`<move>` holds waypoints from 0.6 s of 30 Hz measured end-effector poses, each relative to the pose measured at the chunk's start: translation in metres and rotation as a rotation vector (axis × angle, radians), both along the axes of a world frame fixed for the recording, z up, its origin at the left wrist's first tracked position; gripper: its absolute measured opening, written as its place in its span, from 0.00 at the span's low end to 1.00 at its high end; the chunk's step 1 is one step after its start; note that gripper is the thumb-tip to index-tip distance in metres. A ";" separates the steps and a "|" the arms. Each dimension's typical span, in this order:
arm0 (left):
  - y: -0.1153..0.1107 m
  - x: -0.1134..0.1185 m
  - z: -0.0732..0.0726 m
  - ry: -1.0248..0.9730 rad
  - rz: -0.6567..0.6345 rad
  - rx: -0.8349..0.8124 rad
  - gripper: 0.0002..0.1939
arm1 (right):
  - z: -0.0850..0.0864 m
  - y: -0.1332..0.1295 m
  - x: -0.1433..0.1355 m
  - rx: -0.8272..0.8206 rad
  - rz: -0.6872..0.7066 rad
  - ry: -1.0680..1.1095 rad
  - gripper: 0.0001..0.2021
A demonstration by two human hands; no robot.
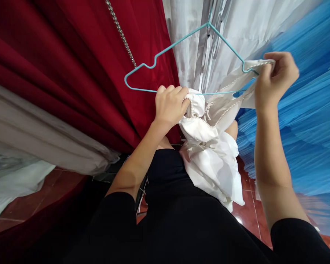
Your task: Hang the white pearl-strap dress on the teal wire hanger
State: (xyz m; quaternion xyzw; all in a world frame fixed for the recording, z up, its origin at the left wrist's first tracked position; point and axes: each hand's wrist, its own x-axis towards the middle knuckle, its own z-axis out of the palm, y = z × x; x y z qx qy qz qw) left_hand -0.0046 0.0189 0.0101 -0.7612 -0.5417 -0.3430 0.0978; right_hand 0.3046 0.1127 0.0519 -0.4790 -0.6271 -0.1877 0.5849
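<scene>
A white dress (200, 128) with pearl-like beaded trim hangs in front of me, its skirt bunched below. A light blue clothes hanger (178, 42) stands above it, hook at the top. My left hand (172, 104) is closed on the dress's left side, with its fingers at the hanger's bottom bar. My right hand (276, 79) pinches the dress's beaded strap and draws it out over the hanger's right end. The hanger's left shoulder is bare. My fingers hide part of the cloth in each hand.
Red drapery (99, 73) hangs on the left, with a beaded chain (122, 33) in front of it. Blue tulle (299, 135) fills the right side. White garments (244, 25) hang behind the hanger. Below are reddish floor tiles (249, 205).
</scene>
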 end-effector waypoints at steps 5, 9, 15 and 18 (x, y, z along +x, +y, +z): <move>0.003 0.000 0.001 -0.011 -0.066 -0.003 0.07 | -0.023 0.021 0.042 0.261 0.049 0.238 0.14; 0.003 0.003 0.001 -0.017 -0.076 -0.048 0.07 | -0.071 -0.013 0.026 0.346 0.163 0.339 0.06; 0.004 0.010 -0.001 0.002 -0.095 -0.047 0.10 | -0.085 -0.075 -0.040 0.234 0.296 -0.049 0.09; 0.007 0.008 -0.003 0.001 -0.095 -0.059 0.10 | -0.067 -0.074 -0.059 0.026 0.283 -0.242 0.13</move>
